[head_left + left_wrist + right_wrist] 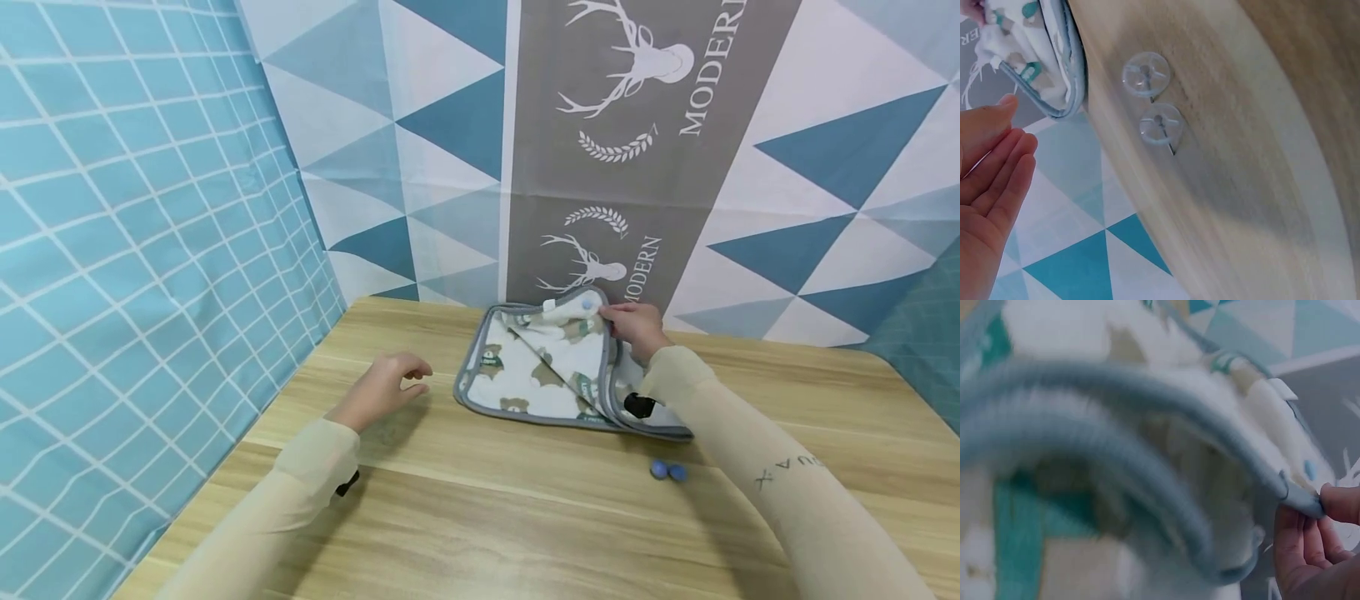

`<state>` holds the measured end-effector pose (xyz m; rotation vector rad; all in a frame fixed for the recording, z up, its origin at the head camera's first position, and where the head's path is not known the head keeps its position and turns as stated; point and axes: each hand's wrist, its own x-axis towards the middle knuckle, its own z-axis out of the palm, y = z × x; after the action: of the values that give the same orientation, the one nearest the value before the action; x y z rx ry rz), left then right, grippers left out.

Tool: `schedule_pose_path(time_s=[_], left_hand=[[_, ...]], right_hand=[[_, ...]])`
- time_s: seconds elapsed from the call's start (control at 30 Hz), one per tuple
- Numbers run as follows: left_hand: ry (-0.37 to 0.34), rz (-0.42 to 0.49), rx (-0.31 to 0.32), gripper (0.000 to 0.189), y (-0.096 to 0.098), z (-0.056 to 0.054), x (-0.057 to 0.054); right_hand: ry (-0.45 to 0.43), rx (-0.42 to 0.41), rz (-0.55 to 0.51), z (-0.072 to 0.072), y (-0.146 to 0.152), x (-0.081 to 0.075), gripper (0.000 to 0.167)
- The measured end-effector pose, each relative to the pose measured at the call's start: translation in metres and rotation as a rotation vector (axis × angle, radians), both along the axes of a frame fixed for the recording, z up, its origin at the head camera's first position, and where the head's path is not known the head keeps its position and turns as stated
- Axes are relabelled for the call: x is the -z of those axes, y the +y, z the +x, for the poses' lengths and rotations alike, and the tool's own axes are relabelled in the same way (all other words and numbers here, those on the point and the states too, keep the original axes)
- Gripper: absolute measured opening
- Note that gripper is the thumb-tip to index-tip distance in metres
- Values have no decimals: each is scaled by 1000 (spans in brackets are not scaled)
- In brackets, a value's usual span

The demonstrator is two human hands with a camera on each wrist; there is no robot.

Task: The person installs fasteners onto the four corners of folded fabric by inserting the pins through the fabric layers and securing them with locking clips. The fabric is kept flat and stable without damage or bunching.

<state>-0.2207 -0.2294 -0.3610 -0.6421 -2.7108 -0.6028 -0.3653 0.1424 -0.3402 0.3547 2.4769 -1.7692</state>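
Note:
A white cloth printed with brown bears and edged in grey lies folded at the back of the table. With thumb and fingers my right hand pinches its far right corner and holds it raised; the right wrist view shows the grey edging in that pinch. Close to this corner is a small blue dot. My left hand hovers left of the cloth, apart from it, fingers loosely bent and holding nothing. Two clear round-headed pins lie on the table near it in the left wrist view.
Two small blue round pieces lie on the wooden table, beside my right forearm. A patterned curtain hangs along the back edge, and a blue checked sheet stands at the left.

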Motion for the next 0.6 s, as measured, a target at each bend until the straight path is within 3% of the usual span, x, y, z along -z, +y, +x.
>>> schedule_pose_path(time_s=[0.27, 0.37, 0.5, 0.6], left_hand=[[-26, -29, 12, 18, -5, 12, 1], [-36, -36, 0, 18, -8, 18, 0], [-71, -50, -14, 20, -14, 20, -2], [-140, -65, -2, 20, -15, 19, -6]], right_hand=[[19, -17, 67, -8, 9, 19, 41], [44, -20, 142, -9, 8, 22, 40], [209, -37, 323, 0, -3, 16, 42], [393, -117, 463, 13, -16, 7, 43]])
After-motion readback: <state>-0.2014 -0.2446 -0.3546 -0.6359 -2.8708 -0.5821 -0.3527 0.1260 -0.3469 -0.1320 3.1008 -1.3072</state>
